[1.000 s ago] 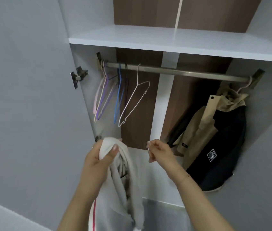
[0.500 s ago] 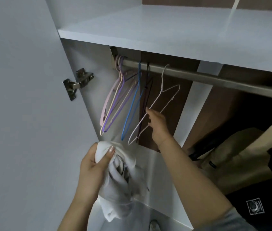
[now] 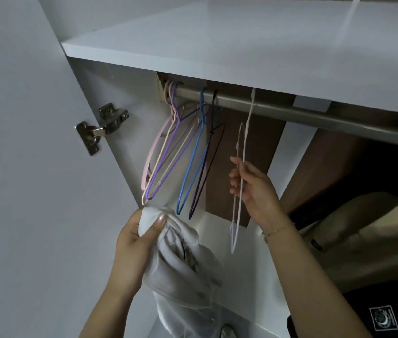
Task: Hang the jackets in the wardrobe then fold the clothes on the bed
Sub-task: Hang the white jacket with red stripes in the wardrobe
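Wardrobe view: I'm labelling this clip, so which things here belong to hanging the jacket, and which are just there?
In use:
left hand gripping the white jacket
right hand holding the white hanger
rail

Just there:
coloured hangers
tan and black jacket, already hung
door hinge

Bunched white jacket (image 3: 181, 259) beside thin white hanger (image 3: 240, 172) on rail (image 3: 290, 111)

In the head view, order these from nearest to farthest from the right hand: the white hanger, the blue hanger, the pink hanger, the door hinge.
1. White hanger: held in the right hand, hook still at the rail.
2. Blue hanger: on the rail, left of that hand.
3. Pink hanger: leftmost, by the side wall.
4. Door hinge: far left, on the door.
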`<action>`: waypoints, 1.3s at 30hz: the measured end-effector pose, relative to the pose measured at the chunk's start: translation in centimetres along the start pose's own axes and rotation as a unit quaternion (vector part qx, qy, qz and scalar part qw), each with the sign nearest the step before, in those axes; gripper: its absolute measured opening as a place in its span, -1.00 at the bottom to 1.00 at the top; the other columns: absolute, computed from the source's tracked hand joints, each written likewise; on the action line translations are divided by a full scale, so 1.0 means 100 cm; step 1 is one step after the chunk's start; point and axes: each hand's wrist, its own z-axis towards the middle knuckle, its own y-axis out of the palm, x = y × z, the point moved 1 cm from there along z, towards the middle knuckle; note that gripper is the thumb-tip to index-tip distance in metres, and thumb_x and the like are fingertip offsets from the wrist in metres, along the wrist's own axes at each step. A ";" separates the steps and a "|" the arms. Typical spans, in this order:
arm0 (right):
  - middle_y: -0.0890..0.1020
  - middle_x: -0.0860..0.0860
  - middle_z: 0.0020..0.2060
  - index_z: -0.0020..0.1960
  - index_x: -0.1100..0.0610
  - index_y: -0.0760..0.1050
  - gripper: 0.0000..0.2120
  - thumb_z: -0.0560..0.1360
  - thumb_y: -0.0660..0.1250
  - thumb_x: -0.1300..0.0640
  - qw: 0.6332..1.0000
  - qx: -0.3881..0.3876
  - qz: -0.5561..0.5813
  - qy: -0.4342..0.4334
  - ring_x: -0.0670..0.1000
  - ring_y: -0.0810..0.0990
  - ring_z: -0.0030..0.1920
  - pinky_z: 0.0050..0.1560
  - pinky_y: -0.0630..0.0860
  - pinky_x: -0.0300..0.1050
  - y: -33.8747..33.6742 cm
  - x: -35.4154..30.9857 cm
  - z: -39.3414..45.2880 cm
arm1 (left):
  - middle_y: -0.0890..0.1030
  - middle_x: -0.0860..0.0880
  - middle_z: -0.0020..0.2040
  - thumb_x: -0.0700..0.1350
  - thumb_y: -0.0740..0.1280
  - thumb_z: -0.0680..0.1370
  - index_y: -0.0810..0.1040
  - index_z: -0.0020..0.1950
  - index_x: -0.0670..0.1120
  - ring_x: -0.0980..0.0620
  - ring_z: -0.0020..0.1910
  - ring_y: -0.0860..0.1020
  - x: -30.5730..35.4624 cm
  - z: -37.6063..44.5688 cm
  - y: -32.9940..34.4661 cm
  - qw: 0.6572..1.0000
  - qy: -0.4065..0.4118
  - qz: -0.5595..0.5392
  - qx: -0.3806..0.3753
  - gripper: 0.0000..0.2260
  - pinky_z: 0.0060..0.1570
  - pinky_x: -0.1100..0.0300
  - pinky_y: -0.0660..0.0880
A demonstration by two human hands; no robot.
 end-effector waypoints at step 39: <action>0.61 0.13 0.07 0.18 0.20 0.54 -0.79 0.59 0.22 0.26 0.948 0.197 -0.148 0.202 0.10 0.57 0.10 0.15 0.50 -0.02 -0.102 0.207 -0.072 | 0.66 -0.08 -0.18 -0.03 0.40 0.52 0.62 -0.11 -0.02 -0.02 -0.18 0.63 -0.139 -0.031 -0.054 0.995 -0.098 0.021 -0.008 -0.92 -0.15 0.03 0.55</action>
